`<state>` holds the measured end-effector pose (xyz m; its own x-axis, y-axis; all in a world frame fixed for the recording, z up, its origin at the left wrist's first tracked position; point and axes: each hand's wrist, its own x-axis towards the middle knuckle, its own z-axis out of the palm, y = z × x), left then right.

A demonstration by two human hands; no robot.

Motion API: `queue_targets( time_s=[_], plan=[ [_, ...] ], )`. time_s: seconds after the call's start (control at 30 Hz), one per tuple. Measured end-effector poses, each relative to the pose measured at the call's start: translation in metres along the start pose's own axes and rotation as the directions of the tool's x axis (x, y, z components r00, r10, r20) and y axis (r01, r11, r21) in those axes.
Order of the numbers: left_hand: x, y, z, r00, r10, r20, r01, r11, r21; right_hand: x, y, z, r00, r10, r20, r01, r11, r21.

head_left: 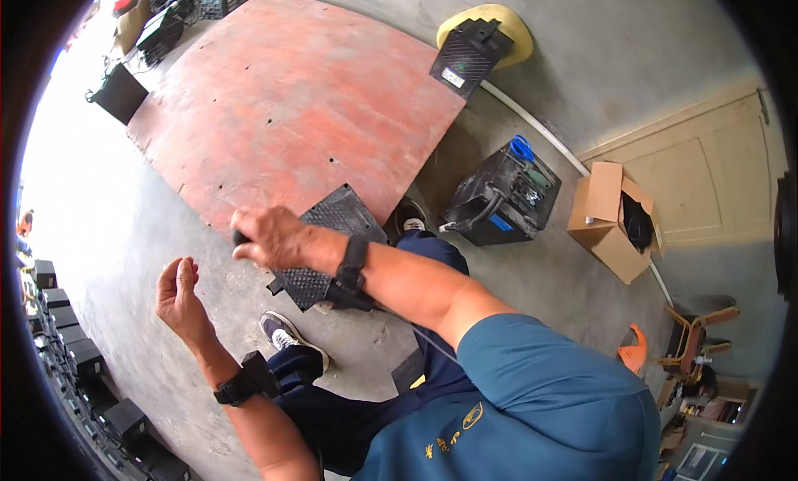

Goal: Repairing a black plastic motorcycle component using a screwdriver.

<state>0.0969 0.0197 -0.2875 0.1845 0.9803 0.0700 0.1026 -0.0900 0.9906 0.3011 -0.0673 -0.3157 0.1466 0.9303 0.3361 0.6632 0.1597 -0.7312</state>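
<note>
Here's the right hand (274, 238), curled round a small dark object (240, 238), its forearm blocking part of the rough-ribbed black case (345, 208) at the scuffed red board's (307, 82) near edge! Left fingertips (186, 269) pressed together, contents unclear. Right corner: ridged black casing (472, 53), rounded yellow stool (517, 36) behind.

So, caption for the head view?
Right hand gripping a dark object beside a black case, left hand apart, red board beyond.

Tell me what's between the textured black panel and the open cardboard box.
Head view, from textured black panel to open cardboard box: the person's right shoe first, then a black box with a blue-handled tool on top, then grey floor.
</note>
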Motion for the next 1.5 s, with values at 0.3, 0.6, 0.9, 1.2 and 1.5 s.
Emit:
queue_targets(
  time_s=[0.3, 0.6, 0.9, 1.2, 1.5],
  plan=[
    [0.002, 0.001, -0.006, 0.997, -0.002, 0.073, -0.002, 0.998, 0.063, -0.128, -0.007, -0.220, 0.780, 0.436, -0.449, -0.338, 0.897, 0.284],
    [-0.005, -0.018, 0.011, 0.985, -0.002, 0.170, -0.010, 0.997, 0.070, -0.422, -0.020, -0.338, 0.088, 0.657, -0.749, -0.400, 0.712, 0.577],
    [-0.021, -0.031, 0.005, 0.970, -0.066, 0.234, 0.014, 0.976, 0.218, -0.446, -0.023, -0.335, 0.042, 0.699, -0.714, -0.356, 0.678, 0.643],
    [-0.024, -0.039, -0.006, 0.965, -0.133, 0.225, 0.062, 0.953, 0.296, -0.435, -0.003, -0.335, 0.063, 0.727, -0.684, -0.362, 0.656, 0.663],
    [-0.022, -0.049, -0.014, 0.961, -0.130, 0.245, 0.049, 0.950, 0.310, -0.425, 0.006, -0.333, 0.051, 0.745, -0.665, -0.372, 0.633, 0.680]
  ],
)
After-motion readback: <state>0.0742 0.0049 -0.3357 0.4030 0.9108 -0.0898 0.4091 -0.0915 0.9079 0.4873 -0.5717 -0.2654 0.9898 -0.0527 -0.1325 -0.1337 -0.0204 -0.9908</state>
